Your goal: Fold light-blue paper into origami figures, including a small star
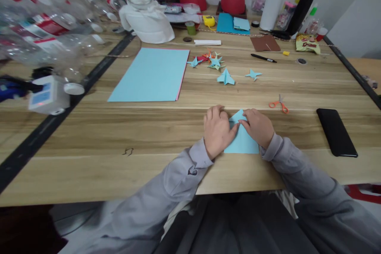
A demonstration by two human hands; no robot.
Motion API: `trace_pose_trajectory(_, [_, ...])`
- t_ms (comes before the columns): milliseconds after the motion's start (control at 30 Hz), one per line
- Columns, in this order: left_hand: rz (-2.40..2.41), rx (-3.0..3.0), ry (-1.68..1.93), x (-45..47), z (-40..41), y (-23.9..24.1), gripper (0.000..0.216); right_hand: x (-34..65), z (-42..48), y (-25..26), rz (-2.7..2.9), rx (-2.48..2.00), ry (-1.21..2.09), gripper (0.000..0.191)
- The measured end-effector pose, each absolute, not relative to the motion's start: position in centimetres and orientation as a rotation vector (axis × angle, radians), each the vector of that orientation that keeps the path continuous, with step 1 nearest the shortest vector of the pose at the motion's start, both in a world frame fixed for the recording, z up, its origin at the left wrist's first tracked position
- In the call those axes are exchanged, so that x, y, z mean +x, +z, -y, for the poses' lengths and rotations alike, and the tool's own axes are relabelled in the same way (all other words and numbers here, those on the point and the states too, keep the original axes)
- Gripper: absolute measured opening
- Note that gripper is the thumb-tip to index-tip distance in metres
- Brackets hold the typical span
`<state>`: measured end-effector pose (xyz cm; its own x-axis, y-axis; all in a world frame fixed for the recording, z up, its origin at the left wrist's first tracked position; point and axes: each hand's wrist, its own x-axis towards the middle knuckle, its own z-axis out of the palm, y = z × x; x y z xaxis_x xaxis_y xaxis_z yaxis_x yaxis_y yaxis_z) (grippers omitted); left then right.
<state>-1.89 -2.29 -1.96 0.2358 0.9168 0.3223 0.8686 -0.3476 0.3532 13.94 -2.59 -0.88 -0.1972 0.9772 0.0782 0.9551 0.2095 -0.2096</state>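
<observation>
A light blue sheet of folding paper (242, 142) lies on the table before me, its far end folded to a point. My left hand (217, 129) rests at its left edge, fingers bent and thumb pressing on the fold. From the right, my right hand (258, 126) pinches the folded flap near the tip with thumb and fingers. Both thumbs nearly meet on the paper, and the hands partly hide its sides. Beyond lie a blue folded paper plane (226, 77), a smaller blue folded figure (253, 74) and a cluster of coloured folded figures (214, 61).
Orange-handled scissors (279, 104) and a black phone (336, 131) lie to the right. Large blue sheets (151, 75) lie at left, beyond them plastic bottles (53, 27) and a white device (49, 95). A black pen (263, 58) and a paper roll (273, 6) are farther back.
</observation>
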Motion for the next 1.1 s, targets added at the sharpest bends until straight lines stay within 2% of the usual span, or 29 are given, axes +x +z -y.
trace_pose_trajectory(167, [-1.665,2.234,0.835,-1.9,1.8,-2.2,0.016,13.9,2.7,-0.5,2.329,-1.839,0.144,0.018])
trace_pose_trajectory(333, [-1.395,2.283,0.86,-2.0,1.8,-1.7,0.007,14.1,2.7,-0.3,2.329,-1.849,0.181,0.021])
trace_pose_trajectory(600, [-1.152,2.526,0.749,-2.1,1.9,-2.2,0.015,14.9,1.8,-1.0,2.305,-1.718,0.228,0.026])
trace_pose_trajectory(800, [-1.074,2.524,0.795,-2.3,1.4,-1.8,0.033,15.8,0.9,-2.2,2.234,-1.596,0.122,0.025])
trace_pose_trajectory(1100, [-0.965,2.563,0.77,-2.8,0.9,-2.1,0.031,15.7,1.3,-0.5,2.425,-1.697,-0.093,0.025])
